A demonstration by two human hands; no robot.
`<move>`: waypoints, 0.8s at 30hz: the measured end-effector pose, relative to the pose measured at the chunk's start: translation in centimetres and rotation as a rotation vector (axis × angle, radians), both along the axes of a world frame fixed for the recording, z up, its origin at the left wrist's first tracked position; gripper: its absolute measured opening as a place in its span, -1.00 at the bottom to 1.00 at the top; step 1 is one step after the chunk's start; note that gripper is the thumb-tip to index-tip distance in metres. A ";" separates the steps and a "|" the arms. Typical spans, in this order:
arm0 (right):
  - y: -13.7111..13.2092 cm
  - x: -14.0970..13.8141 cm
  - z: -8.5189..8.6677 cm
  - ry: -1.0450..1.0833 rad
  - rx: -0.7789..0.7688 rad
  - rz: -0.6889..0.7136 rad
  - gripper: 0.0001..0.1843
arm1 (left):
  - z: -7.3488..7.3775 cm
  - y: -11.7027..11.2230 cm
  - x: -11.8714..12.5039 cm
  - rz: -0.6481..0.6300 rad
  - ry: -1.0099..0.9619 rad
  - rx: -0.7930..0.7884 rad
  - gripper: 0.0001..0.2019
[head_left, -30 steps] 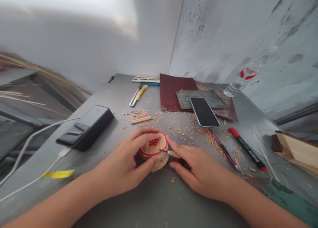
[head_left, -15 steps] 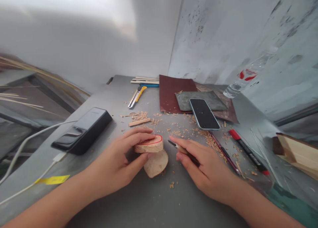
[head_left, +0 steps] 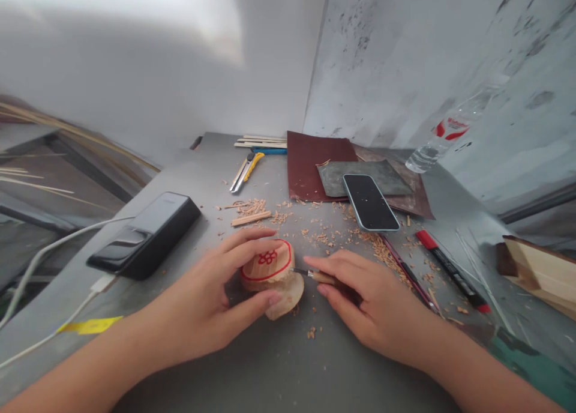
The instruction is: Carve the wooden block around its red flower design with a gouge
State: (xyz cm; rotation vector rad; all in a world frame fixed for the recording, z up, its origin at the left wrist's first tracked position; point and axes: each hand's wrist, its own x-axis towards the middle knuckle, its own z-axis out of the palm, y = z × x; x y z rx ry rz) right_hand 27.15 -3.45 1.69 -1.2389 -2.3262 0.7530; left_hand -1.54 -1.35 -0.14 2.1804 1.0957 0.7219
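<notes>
Okay, so from my end the feed shows a scuffed grey workbench [head_left: 270,365] wedged into a corner of blotchy white walls [head_left: 135,71], with wood shavings [head_left: 378,251] scattered all over it. Toward the back there's a smartphone [head_left: 369,203] lying on sheets of sandpaper [head_left: 315,167], plus a yellow utility knife [head_left: 245,173] and a plastic water bottle [head_left: 450,137] up by the wall. Off to the sides I've got a black power bank [head_left: 144,236] with a white cable [head_left: 54,251], and a red-capped marker [head_left: 450,272]. Right in front of me, the wood slice [head_left: 267,266] sits in my left hand [head_left: 198,299], fingers curled over its top and thumb across the front, so it's a firm hold with the slice tilted up. My right hand [head_left: 373,299] is just beside it, closed in a narrow pinch on a carving knife [head_left: 312,275], tip right at the slice's edge. The slice is pale wood with a red ring and a small red flower-like motif on its face. A rounded wood piece [head_left: 290,297] pokes out underneath, though I can't tell if the two are joined.
</notes>
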 end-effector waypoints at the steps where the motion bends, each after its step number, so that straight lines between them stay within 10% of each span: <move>1: 0.0 0.0 0.1 -0.001 -0.001 0.004 -0.56 | -0.1 0.1 0.0 0.019 0.003 0.006 -0.52; 24: -0.3 0.5 0.2 0.008 0.111 0.049 -0.69 | 0.1 0.6 -0.3 -0.021 -0.015 0.015 -0.51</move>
